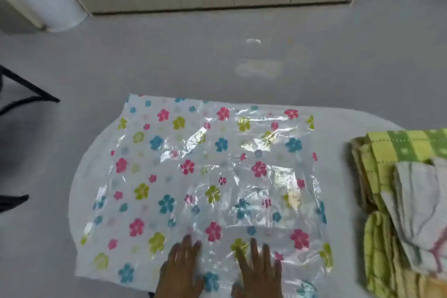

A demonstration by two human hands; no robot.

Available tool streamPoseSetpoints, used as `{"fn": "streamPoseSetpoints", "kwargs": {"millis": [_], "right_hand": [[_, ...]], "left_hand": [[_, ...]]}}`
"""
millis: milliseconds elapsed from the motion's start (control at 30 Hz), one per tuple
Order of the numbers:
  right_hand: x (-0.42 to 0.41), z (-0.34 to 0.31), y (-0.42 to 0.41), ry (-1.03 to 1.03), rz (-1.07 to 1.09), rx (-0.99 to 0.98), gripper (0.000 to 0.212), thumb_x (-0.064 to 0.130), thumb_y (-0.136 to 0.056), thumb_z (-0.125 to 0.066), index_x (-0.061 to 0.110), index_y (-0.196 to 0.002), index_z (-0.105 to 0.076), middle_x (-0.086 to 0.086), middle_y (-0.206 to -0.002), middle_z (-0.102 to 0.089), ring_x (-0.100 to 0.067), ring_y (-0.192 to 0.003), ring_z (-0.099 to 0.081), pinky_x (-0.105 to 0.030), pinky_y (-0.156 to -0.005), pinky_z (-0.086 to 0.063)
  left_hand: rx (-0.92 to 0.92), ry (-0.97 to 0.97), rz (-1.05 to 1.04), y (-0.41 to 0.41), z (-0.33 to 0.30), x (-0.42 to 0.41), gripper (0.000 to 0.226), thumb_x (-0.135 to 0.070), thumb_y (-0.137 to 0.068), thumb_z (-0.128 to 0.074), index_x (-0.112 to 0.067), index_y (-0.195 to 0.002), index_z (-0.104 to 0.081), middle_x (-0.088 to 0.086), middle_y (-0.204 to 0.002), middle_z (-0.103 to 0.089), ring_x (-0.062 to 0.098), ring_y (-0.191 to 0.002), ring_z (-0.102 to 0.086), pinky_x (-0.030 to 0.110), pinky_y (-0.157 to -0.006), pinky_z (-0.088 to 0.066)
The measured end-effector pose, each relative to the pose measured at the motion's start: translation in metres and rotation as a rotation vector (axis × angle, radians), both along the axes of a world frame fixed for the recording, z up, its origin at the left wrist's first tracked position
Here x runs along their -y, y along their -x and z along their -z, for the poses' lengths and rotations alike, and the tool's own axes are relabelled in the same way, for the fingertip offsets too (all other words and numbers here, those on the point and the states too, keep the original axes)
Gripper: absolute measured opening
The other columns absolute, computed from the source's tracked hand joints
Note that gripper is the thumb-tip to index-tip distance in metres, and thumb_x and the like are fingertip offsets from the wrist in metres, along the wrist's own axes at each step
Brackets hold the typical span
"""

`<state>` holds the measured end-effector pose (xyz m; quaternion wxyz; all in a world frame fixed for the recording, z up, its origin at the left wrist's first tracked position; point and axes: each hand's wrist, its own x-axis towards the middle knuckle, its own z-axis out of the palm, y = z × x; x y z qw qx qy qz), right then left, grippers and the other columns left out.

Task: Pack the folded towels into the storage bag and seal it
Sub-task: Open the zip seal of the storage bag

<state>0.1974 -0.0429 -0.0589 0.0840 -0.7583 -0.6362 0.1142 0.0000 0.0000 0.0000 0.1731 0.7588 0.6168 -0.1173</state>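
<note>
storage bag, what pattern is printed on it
Clear plastic storage bag printed with pink, blue and yellow-green flowers; head view.

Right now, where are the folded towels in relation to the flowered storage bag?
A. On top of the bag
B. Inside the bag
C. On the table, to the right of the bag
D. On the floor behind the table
C. The towels lie stacked on the white table to the right of the storage bag, which lies flat with both hands, left hand and right hand, resting on its near edge.
</note>
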Motion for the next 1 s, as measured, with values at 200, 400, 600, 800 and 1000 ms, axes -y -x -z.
{"fn": "streamPoseSetpoints", "kwargs": {"millis": [200,400,600,800,1000], "right_hand": [[-0.005,0.069,0.002,0.079,-0.117,-0.017,0.074,0.051,-0.094,-0.048,0.027,-0.162,-0.03,-0.015,-0.171,-0.019,-0.047,-0.156,-0.012,-0.075,-0.117,-0.015],[-0.001,0.075,0.004,-0.054,-0.145,0.004,0.086,0.06,-0.085,-0.053,0.023,-0.161,-0.034,-0.018,-0.171,-0.02,-0.049,-0.156,-0.013,-0.077,-0.117,-0.012],[0.001,0.073,0.008,-0.15,-0.521,0.081,0.058,0.048,-0.094,-0.057,0.029,-0.149,-0.053,-0.006,-0.161,-0.046,-0.034,-0.15,-0.039,-0.076,-0.111,-0.029],[0.004,0.071,0.008,-0.278,-0.506,0.118,0.046,0.049,-0.103,-0.048,0.023,-0.134,-0.07,-0.006,-0.148,-0.061,-0.036,-0.141,-0.052,-0.071,-0.108,-0.038],[-0.001,0.034,0.011,-0.021,-0.527,0.17,0.058,0.055,-0.104,-0.028,0.027,-0.144,-0.059,-0.006,-0.15,-0.057,-0.036,-0.141,-0.047,-0.058,-0.109,-0.043]], "left_hand": [[-0.091,-0.079,0.255,0.031,0.101,-0.029,0.082,-0.064,-0.09,-0.038,-0.02,-0.157,-0.02,0.015,-0.164,-0.014,0.044,-0.144,-0.024,0.069,-0.112,-0.018],[0.015,-0.238,0.286,0.042,0.122,-0.028,0.08,-0.063,-0.089,-0.037,-0.023,-0.156,-0.02,0.008,-0.165,-0.013,0.036,-0.149,-0.018,0.066,-0.113,-0.017],[0.218,-0.317,0.356,0.047,0.119,-0.024,0.069,-0.054,-0.091,-0.038,-0.021,-0.151,-0.036,0.007,-0.154,-0.034,0.03,-0.146,-0.027,0.065,-0.113,-0.017],[0.457,-0.398,0.397,0.055,0.123,-0.017,0.053,-0.054,-0.087,-0.048,-0.025,-0.132,-0.051,0.004,-0.145,-0.039,0.024,-0.137,-0.036,0.056,-0.115,-0.023],[0.456,-0.455,0.519,0.055,0.11,-0.013,0.04,-0.045,-0.081,-0.057,-0.023,-0.114,-0.061,0.002,-0.121,-0.056,0.021,-0.113,-0.051,0.043,-0.097,-0.041]]}}
